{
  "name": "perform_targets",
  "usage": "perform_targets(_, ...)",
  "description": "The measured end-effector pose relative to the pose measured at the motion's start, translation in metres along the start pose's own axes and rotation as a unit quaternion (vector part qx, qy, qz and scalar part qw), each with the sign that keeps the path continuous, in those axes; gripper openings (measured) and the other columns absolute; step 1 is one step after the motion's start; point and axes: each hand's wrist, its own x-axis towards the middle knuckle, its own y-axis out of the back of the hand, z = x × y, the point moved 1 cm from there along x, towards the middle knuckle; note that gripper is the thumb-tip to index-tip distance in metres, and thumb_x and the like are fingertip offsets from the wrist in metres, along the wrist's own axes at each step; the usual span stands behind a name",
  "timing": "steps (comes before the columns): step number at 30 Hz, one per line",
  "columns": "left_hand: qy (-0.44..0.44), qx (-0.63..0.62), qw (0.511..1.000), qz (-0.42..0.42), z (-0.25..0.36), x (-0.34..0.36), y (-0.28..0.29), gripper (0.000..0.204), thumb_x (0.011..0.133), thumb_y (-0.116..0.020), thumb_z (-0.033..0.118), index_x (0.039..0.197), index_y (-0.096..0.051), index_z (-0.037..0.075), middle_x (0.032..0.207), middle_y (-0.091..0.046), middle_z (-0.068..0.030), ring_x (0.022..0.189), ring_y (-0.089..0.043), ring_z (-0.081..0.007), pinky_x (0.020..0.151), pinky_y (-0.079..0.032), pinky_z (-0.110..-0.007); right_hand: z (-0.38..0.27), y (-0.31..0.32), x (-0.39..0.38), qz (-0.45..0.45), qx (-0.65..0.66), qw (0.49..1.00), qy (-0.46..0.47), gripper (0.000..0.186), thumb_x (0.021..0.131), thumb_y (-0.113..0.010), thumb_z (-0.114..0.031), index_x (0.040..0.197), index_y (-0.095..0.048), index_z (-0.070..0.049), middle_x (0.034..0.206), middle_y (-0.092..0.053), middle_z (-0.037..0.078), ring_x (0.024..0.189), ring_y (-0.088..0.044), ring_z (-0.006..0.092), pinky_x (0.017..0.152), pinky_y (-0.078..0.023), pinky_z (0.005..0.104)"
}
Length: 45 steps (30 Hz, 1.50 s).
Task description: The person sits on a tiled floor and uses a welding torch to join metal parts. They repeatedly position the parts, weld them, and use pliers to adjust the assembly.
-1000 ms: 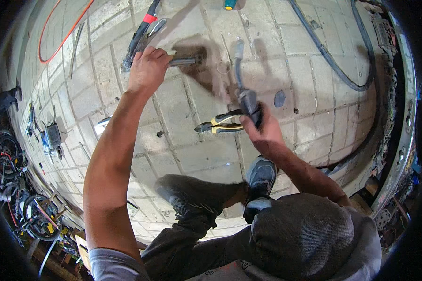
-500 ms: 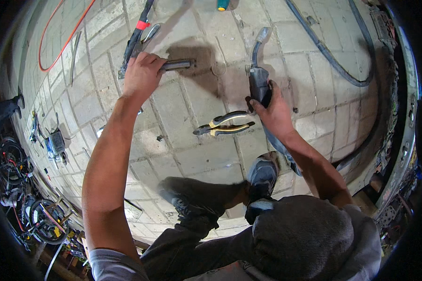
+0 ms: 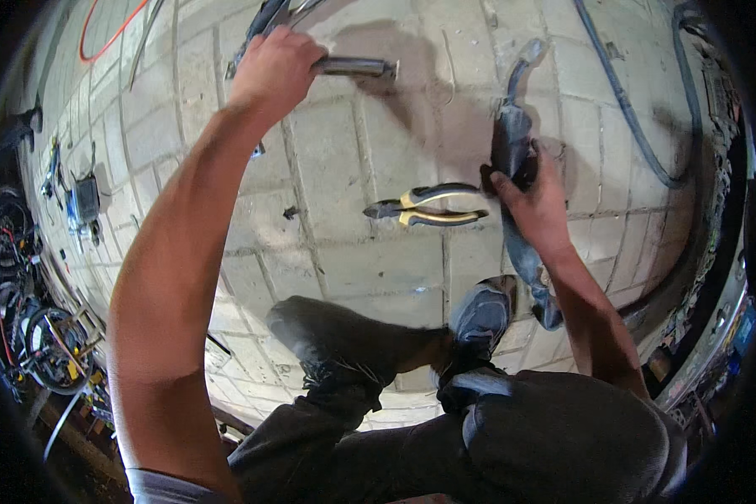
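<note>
My left hand grips a metal piece at the top centre, a short steel bar sticking out to the right, with a dark clamp-like tool against it. My right hand is wrapped round the black handle of a welding torch, thumb across it; the torch's bent neck points up and a thick sleeved cable runs down beneath my wrist. Between my hands, side cutters with black-and-yellow handles lie on the paving, just left of the torch.
A dark hose loops at the right beside a battered metal edge. An orange cable lies at upper left. A small device and dark bicycle-like parts sit at the left. My legs and shoes occupy the lower middle.
My right hand has moved rightward with the torch, away from the cutters, and the torch's sleeved cable now shows below it. My left hand keeps its grip, appearing higher in the picture.
</note>
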Motion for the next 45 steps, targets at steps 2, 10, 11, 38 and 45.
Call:
perform_targets(2, 0.003, 0.003, 1.0, 0.017, 0.0, -0.001, 0.0, 0.022, 0.088, -0.062, 0.02, 0.109, -0.069, 0.018, 0.103, -0.065, -0.0002, 0.109, -0.056, -0.0224, 0.094, -0.044, -0.04, -0.006, 0.002, 0.0, -0.016, -0.006, 1.0, -0.019, 0.066, 0.082, -0.075, -0.022, 0.133, -0.043, 0.004, 0.115, -0.059, 0.026, 0.104, -0.06, 0.039, 0.093, -0.046, 0.0418)
perform_targets(10, 0.001, -0.034, 0.998, 0.058, -0.01, -0.018, 0.001, 0.028, 0.086, -0.069, 0.018, 0.113, -0.067, 0.011, 0.109, -0.066, -0.0076, 0.11, -0.058, -0.0282, 0.095, -0.046, -0.043, -0.009, 0.0, 0.001, -0.049, 0.003, 0.997, -0.06, 0.067, 0.082, -0.076, -0.023, 0.134, -0.043, 0.004, 0.116, -0.059, 0.025, 0.107, -0.06, 0.036, 0.094, -0.045, 0.0414)
perform_targets(11, 0.021, -0.047, 0.997, 0.063, -0.008, -0.02, 0.003, 0.029, 0.085, -0.069, 0.018, 0.113, -0.066, 0.01, 0.11, -0.066, -0.0082, 0.111, -0.057, -0.0287, 0.096, -0.045, -0.042, -0.011, 0.001, 0.0, -0.049, -0.004, 0.996, -0.076, 0.068, 0.081, -0.076, -0.024, 0.134, -0.043, 0.004, 0.116, -0.059, 0.025, 0.107, -0.06, 0.0361, 0.095, -0.045, 0.0415)
perform_targets(38, 0.197, -0.466, 0.83, -0.235, 0.032, -0.379, 0.365, 0.024, 0.093, -0.06, 0.023, 0.076, -0.066, 0.006, 0.061, -0.056, -0.002, 0.05, -0.045, -0.0103, 0.044, -0.037, -0.027, -0.153, 0.559, -0.185, -0.048, -0.243, 0.856, -0.454, 0.054, 0.083, -0.067, -0.042, 0.121, -0.061, -0.004, 0.122, -0.06, 0.022, 0.113, -0.056, 0.038, 0.093, -0.049, 0.0457)
perform_targets(45, 0.214, -0.552, 0.746, -0.304, 0.177, -0.099, 0.488, 0.026, 0.093, -0.061, 0.026, 0.077, -0.066, 0.006, 0.062, -0.057, -0.0014, 0.05, -0.044, -0.0093, 0.044, -0.036, -0.026, -0.081, 0.836, -0.157, 0.183, -0.312, 0.818, -0.447, 0.04, 0.081, -0.07, -0.029, 0.108, -0.061, -0.001, 0.11, -0.058, 0.025, 0.102, -0.058, 0.0427, 0.083, -0.052, 0.0494)
